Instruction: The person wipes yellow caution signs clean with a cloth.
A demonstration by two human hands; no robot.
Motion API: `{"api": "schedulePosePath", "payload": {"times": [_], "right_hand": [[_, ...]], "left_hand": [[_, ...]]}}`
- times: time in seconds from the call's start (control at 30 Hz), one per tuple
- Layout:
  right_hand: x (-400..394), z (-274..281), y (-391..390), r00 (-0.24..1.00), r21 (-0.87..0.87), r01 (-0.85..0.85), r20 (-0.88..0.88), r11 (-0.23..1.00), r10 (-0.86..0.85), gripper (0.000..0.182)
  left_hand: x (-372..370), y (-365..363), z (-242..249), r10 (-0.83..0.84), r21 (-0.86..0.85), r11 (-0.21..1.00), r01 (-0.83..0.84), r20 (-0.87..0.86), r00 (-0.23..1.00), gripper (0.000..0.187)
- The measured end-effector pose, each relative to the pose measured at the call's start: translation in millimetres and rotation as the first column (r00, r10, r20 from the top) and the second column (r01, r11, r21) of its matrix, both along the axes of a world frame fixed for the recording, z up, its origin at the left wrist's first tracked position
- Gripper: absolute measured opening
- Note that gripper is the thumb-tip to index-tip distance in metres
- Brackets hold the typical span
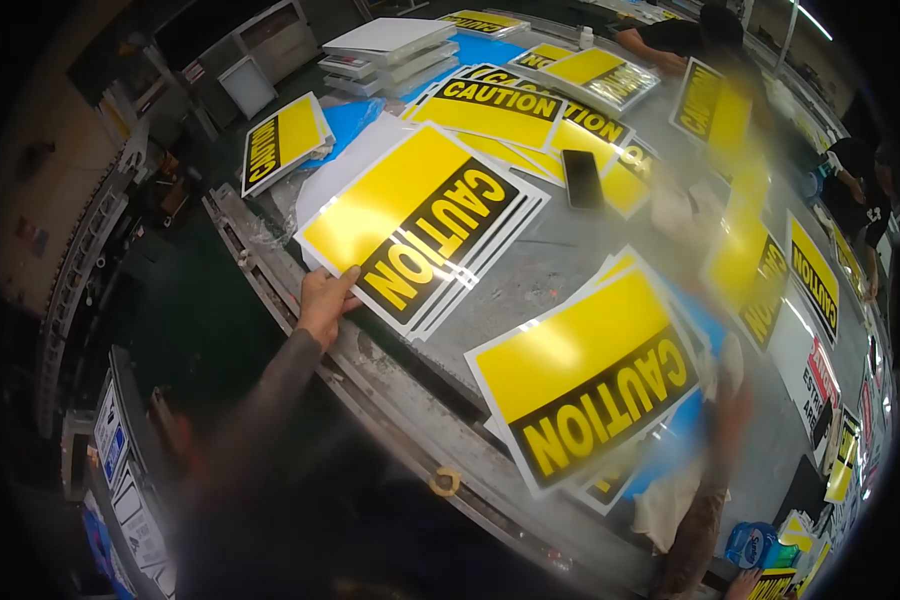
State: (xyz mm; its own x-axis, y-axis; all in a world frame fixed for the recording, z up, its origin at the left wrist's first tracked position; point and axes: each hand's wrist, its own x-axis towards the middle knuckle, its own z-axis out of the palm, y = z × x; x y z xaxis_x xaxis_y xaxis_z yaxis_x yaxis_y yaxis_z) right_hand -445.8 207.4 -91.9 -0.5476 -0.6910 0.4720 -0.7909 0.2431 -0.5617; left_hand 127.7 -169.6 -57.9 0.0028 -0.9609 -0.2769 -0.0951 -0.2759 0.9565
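My left hand (325,303) grips the near-left edge of a yellow-and-black caution sign (410,225), thumb on its face and fingers beneath. Several more signs show their edges under that one, slightly fanned out. At the right edge of a second caution sign (590,370) is my right hand (732,385), its fingers blurred; I cannot tell how they are bent. That second sign lies on other sheets, with blue film (675,440) showing beside it. Pale cloth (667,508) hangs by my right forearm.
A black phone (582,180) lies beside a spread of caution signs (495,108) on the grey table (515,262). A smaller stack (285,145) sits at the left edge. Other people (675,38) work across the table. A tape roll (444,482) is at the near edge.
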Motion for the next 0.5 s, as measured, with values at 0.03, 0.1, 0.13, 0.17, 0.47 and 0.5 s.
{"api": "schedulePosePath", "payload": {"times": [0.03, 0.1, 0.13, 0.17, 0.47, 0.5], "right_hand": [[7.6, 7.9, -7.8, 1.0, -0.033, -0.018, -0.01, 0.999, 0.018, 0.04], [28.7, 32.7, -19.8, 0.98, -0.079, 0.011, 0.199, 0.997, 0.006, 0.04], [30.5, 31.6, -24.6, 0.979, -0.074, 0.01, 0.204, 0.997, 0.005, 0.04], [31.9, 32.0, -23.9, 0.979, -0.068, 0.017, 0.204, 0.998, -0.003, 0.04], [25.7, 27.8, -7.6, 0.978, -0.073, 0.1, 0.191, 0.992, -0.084, 0.045], [27.1, 32.1, -7.3, 0.976, -0.093, 0.096, 0.205, 0.991, -0.076, 0.046]], "left_hand": [[-2.3, -1.2, 2.5, 0.011, -0.001, 1.0, -0.011, 0.009, 1.0, 0.031], [-1.4, 1.1, 2.7, 0.023, 0.0, 1.0, -0.023, 0.016, 1.0, 0.029], [-1.0, -1.0, 0.7, 0.026, 0.007, 1.0, -0.026, -0.009, 1.0, 0.033], [-0.4, -2.6, -0.7, 0.028, 0.004, 1.0, -0.027, -0.029, 0.999, 0.034], [26.7, -5.2, 22.3, -0.198, 0.0, 0.933, 0.36, 0.835, 0.513, 0.065], [29.1, -7.9, 15.5, -0.021, -0.122, 0.866, 0.486, 0.96, 0.278, 0.072]]}}
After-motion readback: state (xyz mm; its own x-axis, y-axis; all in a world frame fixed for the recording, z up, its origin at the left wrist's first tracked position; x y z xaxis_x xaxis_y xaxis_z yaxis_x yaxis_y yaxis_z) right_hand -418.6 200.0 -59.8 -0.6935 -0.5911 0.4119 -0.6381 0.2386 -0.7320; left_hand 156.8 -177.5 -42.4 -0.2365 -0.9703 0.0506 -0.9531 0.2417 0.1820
